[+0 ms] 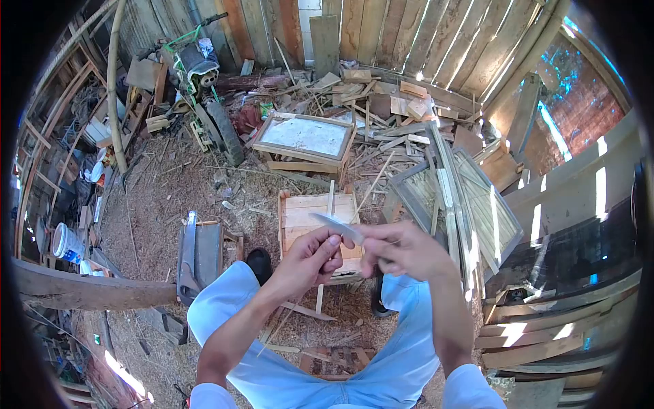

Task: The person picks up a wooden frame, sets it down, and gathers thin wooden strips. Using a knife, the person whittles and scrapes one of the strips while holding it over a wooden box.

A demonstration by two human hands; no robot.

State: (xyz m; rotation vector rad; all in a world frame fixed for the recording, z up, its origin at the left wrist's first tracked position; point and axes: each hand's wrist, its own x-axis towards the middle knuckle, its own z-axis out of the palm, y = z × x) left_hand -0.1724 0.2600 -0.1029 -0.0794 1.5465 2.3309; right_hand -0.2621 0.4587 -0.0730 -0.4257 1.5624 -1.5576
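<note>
A pale, blade-like piece [332, 222] extends up and left from between my hands, crossing above my left fingertips. My right hand [402, 249] is closed around its near end, the fingers partly blurred. With bent fingers pressed together, my left hand [315, 256] is closed just below the blade; what it grips is hidden. A thin wooden strip [331, 198] shows beyond the left hand, over a low wooden box-like stand [300, 206]. Another slender stick [376, 182] slants up to the right.
A handsaw [188, 255] rests on a small stand at the left. Ahead are a framed white panel [303, 135], a green-framed motorbike [216, 126] and piled wood scraps [354, 92]. Framed panels [487, 211] lean at the right. A white bucket [67, 242] lies far left.
</note>
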